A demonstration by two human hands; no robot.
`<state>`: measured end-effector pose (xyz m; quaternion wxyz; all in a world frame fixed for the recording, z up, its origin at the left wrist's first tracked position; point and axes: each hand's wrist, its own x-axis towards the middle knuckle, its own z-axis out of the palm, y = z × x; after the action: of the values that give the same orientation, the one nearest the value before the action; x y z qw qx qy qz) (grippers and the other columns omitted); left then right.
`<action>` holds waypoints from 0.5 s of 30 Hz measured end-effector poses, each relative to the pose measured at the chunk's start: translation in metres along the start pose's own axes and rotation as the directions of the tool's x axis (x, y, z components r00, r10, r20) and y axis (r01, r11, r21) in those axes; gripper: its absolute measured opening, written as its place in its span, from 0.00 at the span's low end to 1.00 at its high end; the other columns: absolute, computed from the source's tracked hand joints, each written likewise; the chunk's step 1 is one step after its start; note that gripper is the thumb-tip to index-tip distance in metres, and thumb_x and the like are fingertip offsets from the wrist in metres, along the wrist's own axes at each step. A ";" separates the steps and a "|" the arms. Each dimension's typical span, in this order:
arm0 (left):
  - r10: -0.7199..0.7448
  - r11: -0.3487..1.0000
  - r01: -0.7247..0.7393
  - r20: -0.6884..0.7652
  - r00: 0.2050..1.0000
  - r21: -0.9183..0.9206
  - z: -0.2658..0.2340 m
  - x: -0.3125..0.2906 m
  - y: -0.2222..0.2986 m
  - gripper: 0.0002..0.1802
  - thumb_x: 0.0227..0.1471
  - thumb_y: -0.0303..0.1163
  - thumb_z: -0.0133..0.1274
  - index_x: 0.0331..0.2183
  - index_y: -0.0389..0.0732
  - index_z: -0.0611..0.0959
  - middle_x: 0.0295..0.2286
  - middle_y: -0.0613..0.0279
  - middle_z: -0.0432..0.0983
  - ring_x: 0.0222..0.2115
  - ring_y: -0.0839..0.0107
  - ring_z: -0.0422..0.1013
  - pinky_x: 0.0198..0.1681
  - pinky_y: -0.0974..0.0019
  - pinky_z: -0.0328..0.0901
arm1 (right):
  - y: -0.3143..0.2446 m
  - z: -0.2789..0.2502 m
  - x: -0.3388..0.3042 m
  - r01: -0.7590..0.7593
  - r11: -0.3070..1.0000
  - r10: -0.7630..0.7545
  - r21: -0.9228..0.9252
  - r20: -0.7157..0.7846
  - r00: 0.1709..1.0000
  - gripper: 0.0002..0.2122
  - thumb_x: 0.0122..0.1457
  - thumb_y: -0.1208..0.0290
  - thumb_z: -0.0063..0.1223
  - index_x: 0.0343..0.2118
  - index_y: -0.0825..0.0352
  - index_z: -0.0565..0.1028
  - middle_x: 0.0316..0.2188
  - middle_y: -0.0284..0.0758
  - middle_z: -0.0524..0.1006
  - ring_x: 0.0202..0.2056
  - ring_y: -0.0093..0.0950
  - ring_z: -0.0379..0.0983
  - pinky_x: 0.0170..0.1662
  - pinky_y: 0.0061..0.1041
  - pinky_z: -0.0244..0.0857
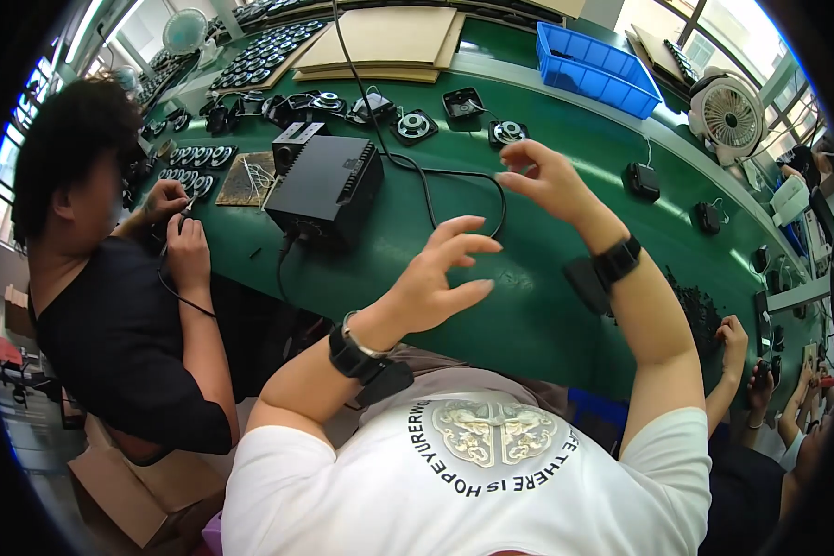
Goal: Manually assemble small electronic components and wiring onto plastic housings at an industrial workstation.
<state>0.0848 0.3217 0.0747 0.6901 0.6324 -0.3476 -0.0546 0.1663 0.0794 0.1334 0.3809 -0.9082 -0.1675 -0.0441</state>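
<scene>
My left hand (435, 278) hovers over the green table (537, 320), its fingers apart and nothing between them. Farther out and to the right is my right hand (551, 185), fingers bent but spaced, with no object visible in it. Just beyond its fingertips lies a small speaker (507, 132) with a black square frame. A second speaker (414, 127) and an open black housing (463, 102) are to its left. A black cable (426, 176) loops across the table between my hands and a black box-shaped unit (324, 185). Black bands circle both wrists.
A co-worker (120, 306) at the left handles a small part beside rows of speakers (199, 157). Far back are flat boards (375, 42), a blue bin (598, 69) and a fan (727, 116). Small black parts (700, 310) lie at right, near another person's hand (734, 343).
</scene>
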 end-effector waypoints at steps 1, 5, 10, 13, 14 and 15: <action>0.015 0.999 -0.013 -0.066 0.998 0.034 -0.012 -0.017 0.000 0.13 0.50 0.27 0.58 0.40 0.40 0.81 0.51 0.54 0.67 0.40 0.68 0.72 0.47 0.64 0.67 | 0.000 0.013 0.025 0.044 0.995 -0.042 -0.084 0.028 0.999 0.20 0.54 0.63 0.64 0.46 0.69 0.74 0.39 0.35 0.77 0.41 0.25 0.73 0.45 0.24 0.69; -0.113 0.989 0.137 0.295 0.949 -0.063 -0.035 -0.069 -0.019 0.07 0.51 0.18 0.54 0.35 0.34 0.82 0.34 0.56 0.77 0.37 0.70 0.72 0.42 0.69 0.66 | 0.024 0.072 0.112 0.020 0.966 -0.007 -0.258 0.051 0.999 0.26 0.53 0.54 0.63 0.47 0.69 0.74 0.43 0.42 0.76 0.46 0.32 0.73 0.50 0.31 0.68; -0.029 0.978 0.082 0.263 0.964 -0.194 -0.044 -0.074 -0.031 0.06 0.51 0.17 0.53 0.34 0.32 0.82 0.34 0.57 0.77 0.34 0.71 0.72 0.39 0.71 0.66 | 0.010 0.124 0.160 -0.130 0.770 0.145 -0.625 -0.027 0.989 0.33 0.51 0.46 0.60 0.51 0.69 0.69 0.46 0.45 0.74 0.48 0.41 0.72 0.52 0.34 0.67; -0.040 0.930 0.144 0.296 0.954 -0.338 -0.047 -0.073 -0.038 0.07 0.51 0.17 0.53 0.35 0.32 0.82 0.34 0.57 0.77 0.34 0.71 0.72 0.39 0.70 0.66 | 0.002 0.138 0.171 -0.182 0.682 0.226 -0.709 -0.033 0.974 0.35 0.50 0.46 0.60 0.52 0.70 0.68 0.47 0.46 0.74 0.48 0.43 0.72 0.53 0.34 0.67; -0.043 0.929 0.148 0.298 0.954 -0.339 -0.048 -0.071 -0.038 0.07 0.51 0.17 0.53 0.35 0.32 0.82 0.34 0.57 0.77 0.34 0.71 0.72 0.39 0.70 0.66 | 0.002 0.141 0.171 -0.190 0.660 0.249 -0.727 -0.027 0.968 0.35 0.50 0.46 0.60 0.52 0.72 0.67 0.47 0.46 0.74 0.48 0.44 0.72 0.53 0.34 0.67; -0.053 0.921 0.165 0.305 0.951 -0.354 -0.048 -0.070 -0.038 0.06 0.51 0.18 0.53 0.35 0.33 0.82 0.33 0.58 0.77 0.34 0.72 0.72 0.39 0.71 0.66 | 0.003 0.143 0.172 -0.199 0.637 0.273 -0.744 -0.024 0.962 0.36 0.49 0.47 0.61 0.53 0.73 0.66 0.47 0.47 0.74 0.49 0.44 0.71 0.53 0.35 0.68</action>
<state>0.0725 0.3906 0.0133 0.7356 0.4925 -0.3918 -0.2505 0.3220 0.2251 0.0665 -0.0257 -0.9990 -0.0322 -0.0166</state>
